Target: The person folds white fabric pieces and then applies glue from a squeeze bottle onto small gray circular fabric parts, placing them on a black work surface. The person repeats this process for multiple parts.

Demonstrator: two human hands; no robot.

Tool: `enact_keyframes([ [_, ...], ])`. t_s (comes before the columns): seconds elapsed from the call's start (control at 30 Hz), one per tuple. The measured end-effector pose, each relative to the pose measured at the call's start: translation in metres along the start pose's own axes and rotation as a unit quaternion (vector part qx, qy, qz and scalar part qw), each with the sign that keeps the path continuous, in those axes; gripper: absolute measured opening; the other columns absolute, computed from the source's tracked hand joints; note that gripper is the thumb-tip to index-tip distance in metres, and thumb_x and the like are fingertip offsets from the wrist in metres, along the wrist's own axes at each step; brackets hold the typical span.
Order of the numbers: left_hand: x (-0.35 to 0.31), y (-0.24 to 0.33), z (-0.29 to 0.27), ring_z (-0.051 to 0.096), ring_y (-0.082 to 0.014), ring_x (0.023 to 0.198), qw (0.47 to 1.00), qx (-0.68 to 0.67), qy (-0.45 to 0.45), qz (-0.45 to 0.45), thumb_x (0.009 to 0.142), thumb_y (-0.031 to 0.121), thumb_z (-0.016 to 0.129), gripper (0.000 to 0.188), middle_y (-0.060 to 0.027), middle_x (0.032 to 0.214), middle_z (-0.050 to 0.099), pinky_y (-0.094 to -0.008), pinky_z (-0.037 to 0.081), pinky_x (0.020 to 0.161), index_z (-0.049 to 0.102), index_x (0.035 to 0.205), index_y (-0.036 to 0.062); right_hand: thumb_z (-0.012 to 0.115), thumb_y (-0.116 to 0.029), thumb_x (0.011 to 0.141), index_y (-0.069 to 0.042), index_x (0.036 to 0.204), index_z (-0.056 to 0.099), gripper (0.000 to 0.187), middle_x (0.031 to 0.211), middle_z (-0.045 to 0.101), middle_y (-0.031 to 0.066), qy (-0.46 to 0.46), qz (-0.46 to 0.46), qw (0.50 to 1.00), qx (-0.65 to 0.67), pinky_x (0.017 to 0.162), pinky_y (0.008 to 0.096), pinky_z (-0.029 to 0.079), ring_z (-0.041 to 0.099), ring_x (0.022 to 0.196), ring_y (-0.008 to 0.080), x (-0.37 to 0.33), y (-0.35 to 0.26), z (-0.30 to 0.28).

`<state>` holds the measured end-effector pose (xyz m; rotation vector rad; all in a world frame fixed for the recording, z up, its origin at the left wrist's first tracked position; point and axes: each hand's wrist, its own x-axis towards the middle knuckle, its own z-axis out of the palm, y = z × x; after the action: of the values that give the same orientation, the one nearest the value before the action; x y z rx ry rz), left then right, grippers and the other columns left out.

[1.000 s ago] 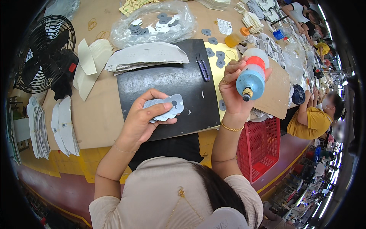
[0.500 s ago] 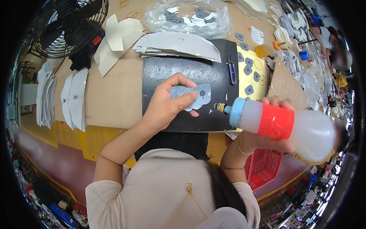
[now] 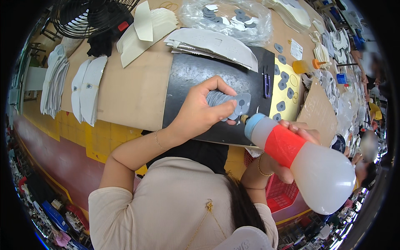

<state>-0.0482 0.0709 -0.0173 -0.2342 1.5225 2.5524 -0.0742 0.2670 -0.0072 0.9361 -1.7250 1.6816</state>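
Observation:
My left hand (image 3: pixel 204 106) is closed round a fanned stack of small grey-blue patches (image 3: pixel 243 104), thumb on top. The front patch carries a dark mark in its middle. In my right hand (image 3: pixel 287 162) is a translucent squeeze bottle (image 3: pixel 323 177) with a red band and a light blue cap. The bottle lies tilted, its narrow nozzle (image 3: pixel 244 118) close to the lower edge of the front patch; whether they touch I cannot tell. Beneath both hands is a black mat (image 3: pixel 187 71).
Purple thread snips (image 3: pixel 266 85) rest at the mat's right. Beside them, loose grey patches (image 3: pixel 282 85) lie on a yellow sheet (image 3: pixel 275 98). Behind are stacked white pieces (image 3: pixel 212 43), a clear plastic bag (image 3: pixel 262 25) and an orange-tipped yellow bottle (image 3: pixel 302 66). A fan (image 3: pixel 83 18) stands far left.
The squeeze bottle has tipped nozzle-down and come leftward to the stack. My left hand and its patches sit further right in view. The whole scene has shifted as the view turned.

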Motion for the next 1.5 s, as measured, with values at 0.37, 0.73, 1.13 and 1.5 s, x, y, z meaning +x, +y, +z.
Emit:
enact_keyframes([
  [0.37, 0.003, -0.005, -0.003, 0.063, -0.0132, 0.072, 1.000, 0.013, -0.014, -0.018, 0.084, 0.002, 0.060, 0.012, -0.0103, 0.085, 0.061, -0.0270, 0.056, 0.062, 0.055, 0.094, -0.0034, 0.056, -0.076, 0.069, 0.011, 0.112, 0.045, 0.098, 0.089, 0.049, 0.0135, 0.243, 0.063, 0.950, 0.187, 0.075, 0.0366, 0.055, 0.059, 0.082, 0.0268, 0.009, -0.001, -0.002],
  [0.73, 0.015, 0.008, -0.004, 0.057, -0.0049, 0.067, 0.984, 0.168, -0.053, -0.023, 0.084, 0.008, 0.065, 0.015, -0.0028, 0.078, 0.064, -0.0183, 0.046, 0.061, 0.064, 0.095, -0.0021, 0.065, -0.065, 0.067, 0.011, 0.119, 0.048, 0.093, 0.115, 0.054, 0.0301, -0.197, 0.465, 0.847, 0.167, 0.054, 0.0234, 0.050, 0.064, 0.081, 0.0215, 0.047, 0.002, -0.030],
  [1.13, 0.017, 0.012, -0.007, 0.057, -0.0047, 0.066, 0.980, 0.192, -0.037, -0.030, 0.081, 0.009, 0.064, 0.017, -0.0037, 0.077, 0.065, -0.0197, 0.046, 0.061, 0.066, 0.095, -0.0005, 0.075, -0.056, 0.061, 0.010, 0.126, 0.039, 0.099, 0.114, 0.056, 0.0269, -0.250, 0.511, 0.802, 0.185, 0.074, 0.0362, 0.052, 0.063, 0.089, 0.0277, 0.046, 0.012, -0.023],
  [1.5, 0.020, 0.007, -0.011, 0.065, -0.0197, 0.065, 0.988, -0.006, -0.063, -0.144, 0.085, 0.012, 0.063, 0.017, -0.0149, 0.079, 0.064, -0.0305, 0.056, 0.059, 0.061, 0.090, -0.0040, 0.073, -0.058, 0.065, 0.010, 0.125, 0.039, 0.096, 0.114, 0.055, 0.0272, -0.183, 0.511, 0.810, 0.220, 0.057, 0.0291, 0.054, 0.065, 0.070, 0.0229, 0.038, 0.020, -0.028],
])
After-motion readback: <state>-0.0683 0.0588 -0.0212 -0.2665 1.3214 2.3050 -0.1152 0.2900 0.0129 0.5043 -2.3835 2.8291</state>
